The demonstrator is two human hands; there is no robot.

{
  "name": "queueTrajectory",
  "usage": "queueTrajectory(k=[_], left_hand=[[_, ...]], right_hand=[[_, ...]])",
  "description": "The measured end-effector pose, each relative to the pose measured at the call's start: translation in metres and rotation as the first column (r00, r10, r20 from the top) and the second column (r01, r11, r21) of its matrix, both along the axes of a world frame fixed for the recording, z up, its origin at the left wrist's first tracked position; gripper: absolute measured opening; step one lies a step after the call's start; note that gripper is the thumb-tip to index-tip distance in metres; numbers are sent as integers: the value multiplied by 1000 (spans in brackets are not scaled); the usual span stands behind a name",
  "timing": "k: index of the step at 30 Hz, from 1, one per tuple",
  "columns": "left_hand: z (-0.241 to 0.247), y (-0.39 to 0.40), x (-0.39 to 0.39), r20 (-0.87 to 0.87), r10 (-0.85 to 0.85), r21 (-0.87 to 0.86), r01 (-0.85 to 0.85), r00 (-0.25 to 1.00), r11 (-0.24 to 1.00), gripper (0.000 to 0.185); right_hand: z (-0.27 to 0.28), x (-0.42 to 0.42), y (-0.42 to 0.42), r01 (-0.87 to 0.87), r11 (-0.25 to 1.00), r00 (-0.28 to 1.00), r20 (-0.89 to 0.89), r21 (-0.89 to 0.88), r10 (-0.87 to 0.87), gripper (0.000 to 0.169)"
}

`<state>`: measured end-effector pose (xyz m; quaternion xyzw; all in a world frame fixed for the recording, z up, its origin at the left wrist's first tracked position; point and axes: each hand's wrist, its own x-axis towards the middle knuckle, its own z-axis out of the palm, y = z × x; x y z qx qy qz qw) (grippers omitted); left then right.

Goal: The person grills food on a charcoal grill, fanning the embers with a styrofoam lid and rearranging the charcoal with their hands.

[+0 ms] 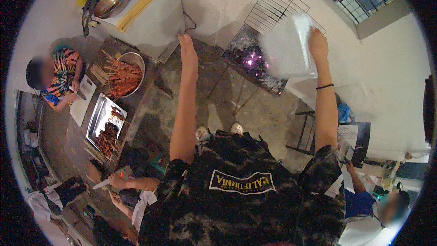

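My right hand [318, 42] grips the edge of a whitish translucent sheet or lid [288, 49], which looks blurred and hangs over the right part of a charcoal grill [251, 59]. Coals glow in the grill's middle. My left hand [188, 54] is stretched out to the left of the grill and holds nothing that I can see; its fingers are straight and look close together. Behind the grill a wire grill rack [264, 7] leans near the wall.
On the left table, a metal bowl [143, 71] holds skewered meat, and a steel tray [99, 106] holds darker skewers. A person with a knife is by a white cutting board [83, 100]. Another person's hands are at lower left, one holding a knife [101, 184]. A third person is at lower right.
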<state>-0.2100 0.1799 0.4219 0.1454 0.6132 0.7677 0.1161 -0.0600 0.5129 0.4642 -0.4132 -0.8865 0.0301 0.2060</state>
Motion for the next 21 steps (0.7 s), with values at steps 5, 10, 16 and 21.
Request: queueTrajectory(k=[5,10,16,21], left_hand=[[-44,9,-28,46,-13,47,11,999,999,68],[-10,10,-7,-39,-6,-3,6,999,1000,69],[-2,9,0,69,2,-75,4,998,997,70],[-22,21,-12,19,7,-44,-6,1000,999,70]], right_hand=[[22,-26,-51,-133,991,985,-110,6,133,40],[9,-8,-19,-165,986,940,-305,-5,155,41],[8,-6,-32,10,997,999,-53,78,-5,43],[5,0,-8,-229,952,902,-412,-201,130,46]])
